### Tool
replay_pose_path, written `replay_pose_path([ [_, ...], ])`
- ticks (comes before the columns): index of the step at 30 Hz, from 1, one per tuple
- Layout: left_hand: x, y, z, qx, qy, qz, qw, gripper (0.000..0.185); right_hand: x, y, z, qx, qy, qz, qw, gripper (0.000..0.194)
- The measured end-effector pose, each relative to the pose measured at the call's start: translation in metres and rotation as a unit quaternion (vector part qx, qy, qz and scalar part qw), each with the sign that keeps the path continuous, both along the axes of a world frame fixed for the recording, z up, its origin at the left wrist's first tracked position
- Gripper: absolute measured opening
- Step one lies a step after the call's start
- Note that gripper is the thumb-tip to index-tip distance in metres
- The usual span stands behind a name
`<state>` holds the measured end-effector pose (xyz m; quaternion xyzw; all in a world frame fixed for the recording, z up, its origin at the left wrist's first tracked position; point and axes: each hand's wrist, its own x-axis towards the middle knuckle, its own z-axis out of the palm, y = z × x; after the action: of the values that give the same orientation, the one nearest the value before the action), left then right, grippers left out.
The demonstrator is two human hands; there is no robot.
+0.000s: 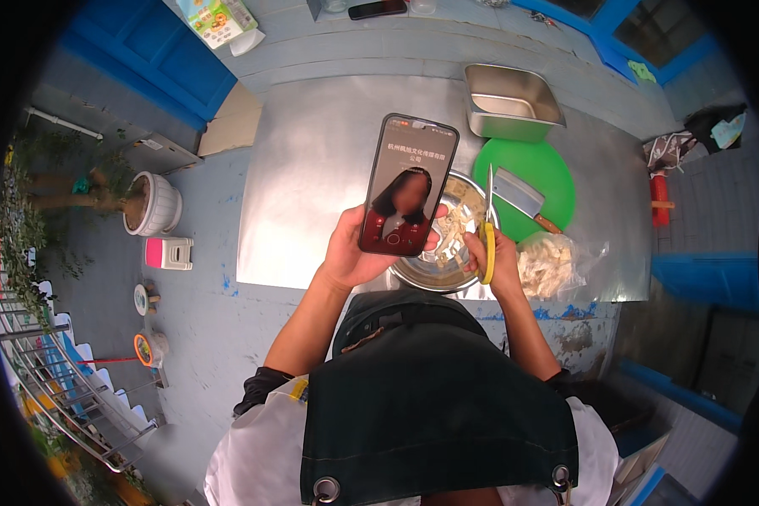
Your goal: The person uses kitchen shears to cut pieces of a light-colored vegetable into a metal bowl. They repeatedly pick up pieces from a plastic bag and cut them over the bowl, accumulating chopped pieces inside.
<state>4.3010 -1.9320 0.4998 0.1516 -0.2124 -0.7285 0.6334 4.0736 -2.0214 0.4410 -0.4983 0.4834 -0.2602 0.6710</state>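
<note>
My left hand [354, 253] grips a smartphone [392, 152], its lit screen facing me with a picture of a person and some writing on it. Yellow-handled scissors [489, 253] are in my right hand [506, 259], blades pointing away from me and close together. Beneath both hands sits a stainless steel bowl [439, 283] with pale cut strips of food [452, 224] inside; the phone hides part of it. To the right of the bowl, by my right wrist, lies a clear plastic bag [547, 265] full of pale pieces.
A cleaver [518, 191] rests on a round green cutting board [547, 164]. Behind the board stands a rectangular steel pan [512, 101]. All are on a metal-topped table [310, 164]. A second phone [377, 9] lies on the ledge beyond. Left on the floor are a potted tree [154, 202] and a stool [171, 253].
</note>
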Motion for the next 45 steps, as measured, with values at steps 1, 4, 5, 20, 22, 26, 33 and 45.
replay_pose_path([
  [1, 0.0, -0.002, 0.0, 0.0, 0.002, 0.0, 1.0, 0.074, 0.001, 0.002, 0.002, -0.009, -0.027, -0.002, 1.0, 0.02],
  [4, -0.002, -0.006, -0.002, -0.014, 0.017, 0.002, 1.0, 0.072, 0.006, 0.007, 0.01, -0.017, -0.051, -0.019, 0.998, 0.019],
  [5, -0.003, -0.007, -0.002, -0.01, 0.032, 0.003, 0.999, 0.071, 0.008, 0.007, 0.012, -0.02, -0.055, -0.018, 0.998, 0.018],
  [20, 0.024, -0.002, -0.061, 0.039, 0.016, 0.186, 0.982, 0.057, 0.007, 0.006, -0.025, 0.035, -0.026, -0.028, 0.999, 0.022],
  [22, 0.037, 0.002, -0.083, 0.08, -0.059, 0.223, 0.97, 0.046, 0.002, 0.007, -0.034, 0.057, -0.005, -0.041, 0.998, 0.024],
  [26, 0.047, 0.011, -0.115, 0.16, -0.156, 0.248, 0.943, 0.06, -0.009, 0.013, -0.048, 0.079, 0.033, -0.057, 0.995, 0.028],
  [33, 0.06, 0.005, -0.162, 0.145, 0.01, 0.191, 0.971, 0.082, -0.011, 0.017, -0.064, 0.131, 0.063, -0.07, 0.987, 0.03],
  [45, 0.154, 0.007, -0.352, 0.518, -0.18, 0.297, 0.782, 0.065, -0.052, 0.02, -0.114, 0.191, 0.13, -0.106, 0.967, 0.029],
])
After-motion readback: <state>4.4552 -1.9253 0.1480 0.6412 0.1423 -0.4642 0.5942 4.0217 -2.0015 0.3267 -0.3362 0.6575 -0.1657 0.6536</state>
